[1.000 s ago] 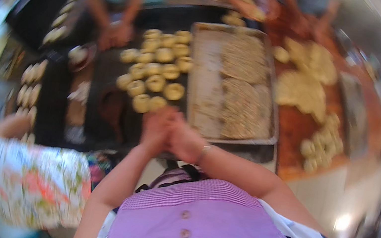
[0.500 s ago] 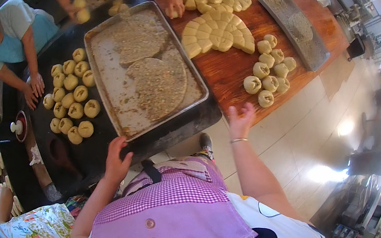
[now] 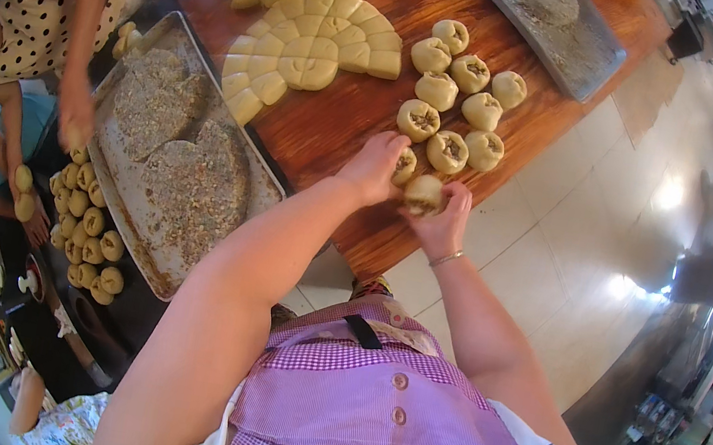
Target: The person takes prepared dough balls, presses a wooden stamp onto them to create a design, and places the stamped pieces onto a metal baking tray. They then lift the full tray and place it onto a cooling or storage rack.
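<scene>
My left hand (image 3: 373, 166) reaches over the wooden table (image 3: 335, 125) and rests its fingers on a filled dough ball (image 3: 405, 165). My right hand (image 3: 443, 221), with a thin bracelet at the wrist, cups another filled dough ball (image 3: 424, 193) at the table's near edge. Just beyond both hands lies a cluster of several filled dough balls (image 3: 458, 98) with open tops showing dark filling. I wear a purple checked apron (image 3: 373, 404).
Flat cut dough pieces (image 3: 310, 50) lie in fan shapes on the table. A metal tray (image 3: 104, 180) of crumbly filling sits to the left, another tray (image 3: 551, 15) at the top. More dough balls (image 3: 86, 229) lie on a dark surface where other people work. Tiled floor (image 3: 601, 226) on the right.
The view has swung toward the wooden table. Both my hands moved forward from near the tray and table edge to the filled dough balls and took hold of them.
</scene>
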`<state>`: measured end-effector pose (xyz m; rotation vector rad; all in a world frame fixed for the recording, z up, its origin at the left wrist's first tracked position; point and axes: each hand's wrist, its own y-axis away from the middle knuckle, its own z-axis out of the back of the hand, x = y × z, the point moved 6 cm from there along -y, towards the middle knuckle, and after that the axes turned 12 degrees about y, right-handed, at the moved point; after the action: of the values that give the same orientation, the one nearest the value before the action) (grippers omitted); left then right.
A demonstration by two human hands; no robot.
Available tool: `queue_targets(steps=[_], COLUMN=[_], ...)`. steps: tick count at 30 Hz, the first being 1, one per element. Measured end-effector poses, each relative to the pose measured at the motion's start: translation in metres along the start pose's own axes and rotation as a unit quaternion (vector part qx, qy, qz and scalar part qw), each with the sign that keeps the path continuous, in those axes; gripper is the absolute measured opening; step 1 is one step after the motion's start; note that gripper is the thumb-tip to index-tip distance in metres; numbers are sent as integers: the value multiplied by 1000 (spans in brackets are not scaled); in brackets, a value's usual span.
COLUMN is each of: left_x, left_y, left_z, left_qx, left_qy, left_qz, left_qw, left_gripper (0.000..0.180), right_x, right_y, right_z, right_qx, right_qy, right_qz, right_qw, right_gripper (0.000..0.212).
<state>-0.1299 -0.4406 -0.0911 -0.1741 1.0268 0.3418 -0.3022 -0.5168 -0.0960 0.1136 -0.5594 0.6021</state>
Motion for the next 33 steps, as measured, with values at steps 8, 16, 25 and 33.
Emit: queue_targets(steps=[8, 16, 25, 33], left_x=[-13, 30, 147, 229], left_y=[2, 239, 628, 677], left_z=[1, 136, 224, 257], left_qx=[1, -299, -657, -571], left_qy=[33, 253, 274, -158], left_qz=[-72, -34, 251, 232], left_qw=[997, 919, 656, 771], left_gripper=[34, 63, 48, 28], right_x=[29, 108, 433, 515], right_y=[1, 41, 264, 339], right_z=[-1, -43, -185, -326], right_qx=[2, 115, 375, 183], right_qy=[55, -88, -277, 135], right_qz=[264, 283, 439, 670], right_qw=[963, 948, 768, 706], right_gripper=[79, 61, 43, 51])
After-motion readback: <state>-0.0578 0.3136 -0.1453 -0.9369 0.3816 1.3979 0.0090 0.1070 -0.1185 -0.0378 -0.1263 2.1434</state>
